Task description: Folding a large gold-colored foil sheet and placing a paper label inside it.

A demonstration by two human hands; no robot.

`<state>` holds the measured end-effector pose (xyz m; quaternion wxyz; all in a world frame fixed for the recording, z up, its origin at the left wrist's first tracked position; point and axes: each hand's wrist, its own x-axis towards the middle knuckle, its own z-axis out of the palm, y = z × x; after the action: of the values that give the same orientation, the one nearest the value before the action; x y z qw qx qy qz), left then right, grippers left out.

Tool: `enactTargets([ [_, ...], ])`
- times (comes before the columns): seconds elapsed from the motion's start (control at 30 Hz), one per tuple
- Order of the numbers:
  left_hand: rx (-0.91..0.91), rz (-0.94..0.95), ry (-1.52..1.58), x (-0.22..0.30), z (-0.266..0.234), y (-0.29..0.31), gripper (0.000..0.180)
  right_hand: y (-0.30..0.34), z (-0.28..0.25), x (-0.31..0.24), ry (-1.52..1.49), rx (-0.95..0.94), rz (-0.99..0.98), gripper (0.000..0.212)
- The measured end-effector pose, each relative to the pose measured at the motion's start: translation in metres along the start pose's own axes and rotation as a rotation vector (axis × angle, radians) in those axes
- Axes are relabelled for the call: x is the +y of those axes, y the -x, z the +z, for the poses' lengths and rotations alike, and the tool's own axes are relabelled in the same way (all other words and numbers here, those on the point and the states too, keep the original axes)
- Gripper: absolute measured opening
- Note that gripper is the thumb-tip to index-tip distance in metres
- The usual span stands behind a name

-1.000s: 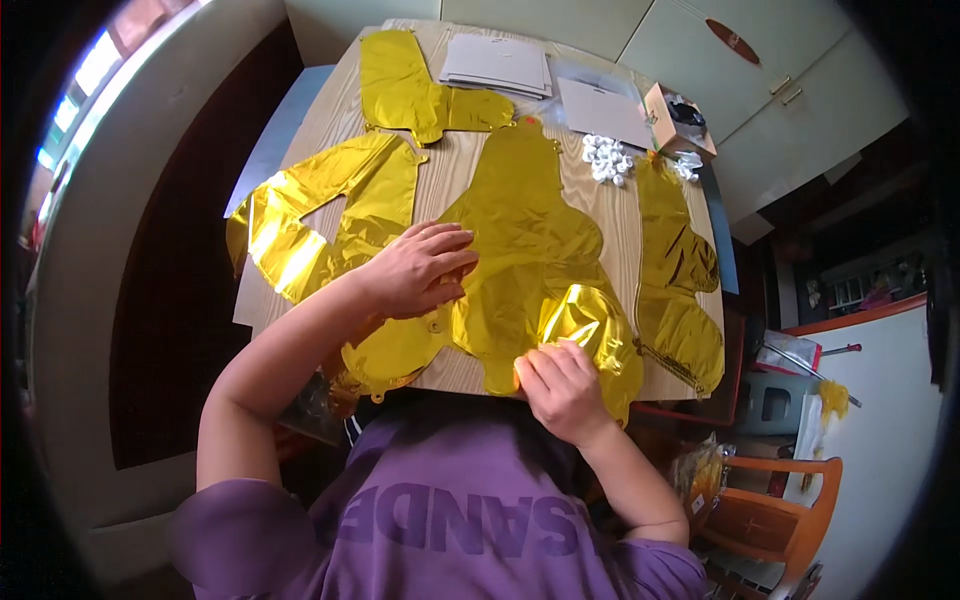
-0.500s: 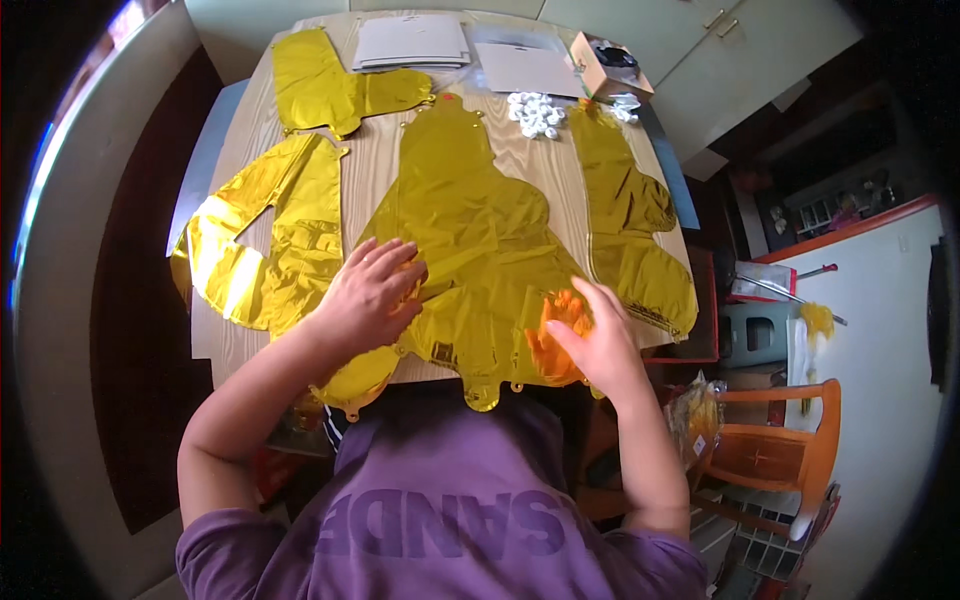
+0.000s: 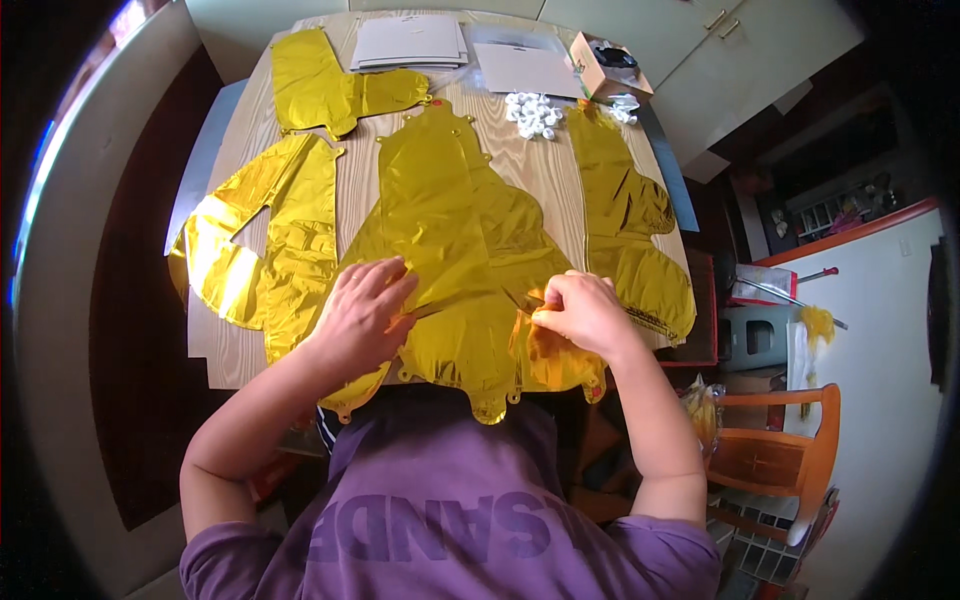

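Observation:
A flat gold foil balloon (image 3: pixel 440 220) with small tabs along its rim lies across the middle of the table, its lower edge hanging at the near side. My right hand (image 3: pixel 582 312) pinches a bunched, orange-looking part of this foil between thumb and fingers. At the balloon's left side, my left hand (image 3: pixel 368 312) is closed with its fingers curled over the foil; the fingertips are partly hidden. Another gold foil balloon (image 3: pixel 300 230) lies to the left, partly under my left forearm. A third foil balloon (image 3: pixel 615 200) is flat on the right.
At the far left lies one more gold foil balloon (image 3: pixel 315 85). White sheets (image 3: pixel 410 42), a grey-white card (image 3: pixel 525 68), a pile of small white pieces (image 3: pixel 533 115) and an open carton (image 3: pixel 605 75) stand along the far edge. A wooden chair (image 3: pixel 770 455) is at right.
My right hand has closed from an open curve into a pinch on the foil. My left hand has shifted slightly toward me. The middle balloon's upper part has moved left and lies partly folded.

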<state>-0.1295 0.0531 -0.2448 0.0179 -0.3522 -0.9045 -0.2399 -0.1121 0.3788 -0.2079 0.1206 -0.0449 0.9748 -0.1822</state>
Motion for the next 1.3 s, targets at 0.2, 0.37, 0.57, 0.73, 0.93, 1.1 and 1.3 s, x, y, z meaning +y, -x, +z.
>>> enactTargets([
  [0.2, 0.04, 0.103, -0.096, -0.011, 0.005, -0.016, 0.057, -0.002, -0.003, 0.008, -0.189, -0.076, 0.04, 0.038],
  [0.37, 0.001, 0.099, -0.027, -0.018, 0.016, -0.017, 0.061, 0.001, -0.013, -0.003, -0.126, -0.179, -0.01, 0.046],
  [0.57, -0.016, 0.12, -0.038, -0.022, 0.01, -0.011, 0.064, 0.041, -0.026, -0.016, -0.197, -0.184, -0.032, 0.041],
  [0.73, -0.05, 0.12, -0.036, -0.024, 0.005, -0.011, 0.066, 0.092, 0.006, -0.018, -0.505, 0.048, 0.138, 0.037],
  [0.93, -0.113, 0.106, -0.037, -0.029, -0.003, -0.01, 0.063, 0.142, 0.069, -0.007, -0.608, 0.126, 0.334, 0.051],
  [1.1, -0.126, 0.129, -0.053, -0.033, -0.01, -0.016, 0.062, 0.132, 0.104, -0.02, -1.49, 0.069, 0.449, 0.039],
  [1.3, -0.125, 0.133, -0.014, -0.043, -0.017, -0.015, 0.056, 0.123, 0.145, -0.03, -1.745, 0.256, 0.339, 0.018],
])
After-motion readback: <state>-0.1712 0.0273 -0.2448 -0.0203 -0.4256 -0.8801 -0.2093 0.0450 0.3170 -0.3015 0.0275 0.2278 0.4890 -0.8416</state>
